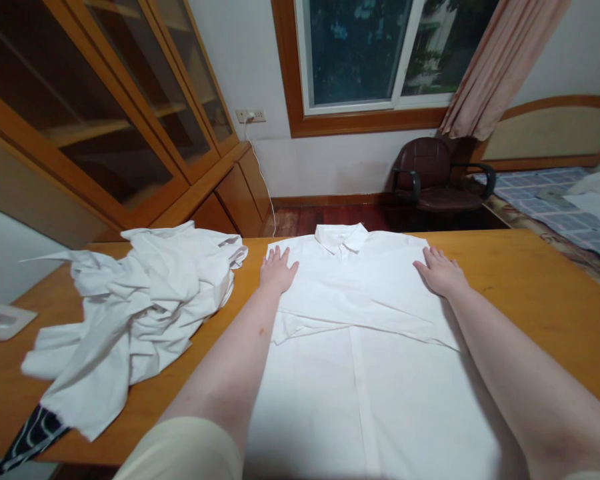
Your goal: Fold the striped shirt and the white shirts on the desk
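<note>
A white collared shirt [350, 287] lies spread on the wooden table, its collar at the far edge and its sleeves folded across the front. My left hand [278, 270] rests flat with spread fingers on the shirt's left shoulder edge. On the opposite shoulder edge lies my right hand [441, 271], also flat with fingers apart, partly over the tabletop. Neither hand grips the cloth. The lower part of the shirt runs toward me between my forearms, out of the frame at the bottom.
A crumpled pile of white clothes [150, 300] covers the table's left side, with a black patterned cloth [33, 437] hanging from it. The wooden table [520, 293] extends to the right. Beyond stand a glass-door cabinet [180, 167], an office chair [430, 173] and a bed [560, 200].
</note>
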{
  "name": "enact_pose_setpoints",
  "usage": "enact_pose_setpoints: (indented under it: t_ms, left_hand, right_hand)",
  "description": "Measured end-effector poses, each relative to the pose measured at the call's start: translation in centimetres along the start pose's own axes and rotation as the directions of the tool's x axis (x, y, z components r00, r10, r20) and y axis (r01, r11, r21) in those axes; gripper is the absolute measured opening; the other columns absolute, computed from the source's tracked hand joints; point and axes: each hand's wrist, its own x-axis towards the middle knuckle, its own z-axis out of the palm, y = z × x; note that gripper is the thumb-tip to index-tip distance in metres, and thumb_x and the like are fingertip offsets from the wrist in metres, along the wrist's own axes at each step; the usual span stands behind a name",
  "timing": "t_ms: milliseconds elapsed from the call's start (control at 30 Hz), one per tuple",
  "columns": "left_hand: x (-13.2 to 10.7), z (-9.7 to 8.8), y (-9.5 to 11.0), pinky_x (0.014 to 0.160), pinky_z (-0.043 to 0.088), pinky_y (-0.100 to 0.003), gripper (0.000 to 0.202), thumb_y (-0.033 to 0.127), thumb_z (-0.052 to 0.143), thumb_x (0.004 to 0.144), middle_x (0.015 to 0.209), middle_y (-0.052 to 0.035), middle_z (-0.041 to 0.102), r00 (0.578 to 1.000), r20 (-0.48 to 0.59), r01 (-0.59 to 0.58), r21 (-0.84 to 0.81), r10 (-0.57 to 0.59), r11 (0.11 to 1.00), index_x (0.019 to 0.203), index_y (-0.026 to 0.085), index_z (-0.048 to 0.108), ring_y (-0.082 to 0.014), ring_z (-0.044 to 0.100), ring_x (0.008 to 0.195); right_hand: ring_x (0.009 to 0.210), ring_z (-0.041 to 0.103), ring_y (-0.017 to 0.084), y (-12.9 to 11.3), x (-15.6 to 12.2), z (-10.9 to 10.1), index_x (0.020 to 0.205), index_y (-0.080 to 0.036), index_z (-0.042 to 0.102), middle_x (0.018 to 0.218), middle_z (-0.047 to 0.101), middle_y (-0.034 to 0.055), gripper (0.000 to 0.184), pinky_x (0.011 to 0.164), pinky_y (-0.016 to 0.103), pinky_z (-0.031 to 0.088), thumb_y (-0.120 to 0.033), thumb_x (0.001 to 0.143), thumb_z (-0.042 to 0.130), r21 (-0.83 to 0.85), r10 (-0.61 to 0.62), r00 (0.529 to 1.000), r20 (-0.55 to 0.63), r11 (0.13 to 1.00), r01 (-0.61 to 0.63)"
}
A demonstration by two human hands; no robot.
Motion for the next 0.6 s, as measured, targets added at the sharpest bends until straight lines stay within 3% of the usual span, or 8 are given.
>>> enact_pose_setpoints:
  t_ms: [267,400,467,500,600]
  left_hand:
    - [0.2,0.1,0.0,0.115,0.013,-0.046,0.070,0.058,0.026,0.090,0.157,-0.0091,0.014,1.000,0.009,0.017,0.001,-0.017,1.000,0.149,0.021,0.023,-0.0275,0.013,0.144]
    - [0.4,0.1,0.2,0.115,0.013,-0.047,0.070,0.057,0.026,0.090,0.157,-0.0102,0.015,1.000,0.011,0.025,-0.003,-0.025,1.000,0.149,0.020,0.023,-0.0282,0.013,0.143]
    - [0.8,-0.4,0.1,0.114,0.016,-0.047,0.071,0.057,0.031,0.089,0.155,-0.0118,0.019,1.000,0.020,0.008,-0.012,-0.007,1.000,0.148,0.018,0.026,-0.0296,0.018,0.142]
    - [1.1,-0.7,-0.1,0.113,0.020,-0.046,0.071,0.057,0.033,0.088,0.154,-0.0132,0.024,1.000,0.022,0.001,-0.024,0.000,1.000,0.147,0.017,0.028,-0.0305,0.023,0.140]
    - [2.4,-2.0,-1.3,0.106,0.033,-0.045,0.062,0.046,0.041,0.088,0.142,-0.0170,0.043,0.996,-0.046,0.070,-0.076,-0.073,0.995,0.142,0.015,0.037,-0.0320,0.040,0.131]
  right_hand:
    - [0.137,0.029,0.033,0.1,0.4,0.0,0.147,0.000,0.018,0.149,0.030,0.0238,0.082,0.108,0.049,0.027,-0.058,0.090,0.027,0.014,0.093,0.982,-0.164,0.996,-0.092]
    - [0.136,0.030,0.032,-0.2,1.2,-0.2,0.143,-0.004,0.031,0.150,0.029,0.0212,0.071,0.110,0.045,0.026,-0.051,0.090,0.035,-0.027,-0.127,0.976,-0.179,0.992,0.124]
    - [0.135,0.033,0.031,-0.3,2.0,-0.5,0.142,-0.005,0.035,0.149,0.032,0.0195,0.070,0.109,0.042,0.027,-0.050,0.088,0.040,0.079,-0.176,0.969,-0.174,0.978,0.192]
    - [0.133,0.036,0.031,-0.4,2.6,-0.6,0.142,-0.005,0.035,0.147,0.035,0.0200,0.071,0.108,0.041,0.029,-0.050,0.087,0.043,0.172,-0.134,0.975,-0.178,0.971,0.165]
    - [0.122,0.049,0.031,-0.5,4.7,-1.2,0.138,-0.003,0.040,0.134,0.050,0.0227,0.073,0.101,0.040,0.038,-0.048,0.082,0.052,0.475,0.165,0.975,-0.149,0.877,-0.076]
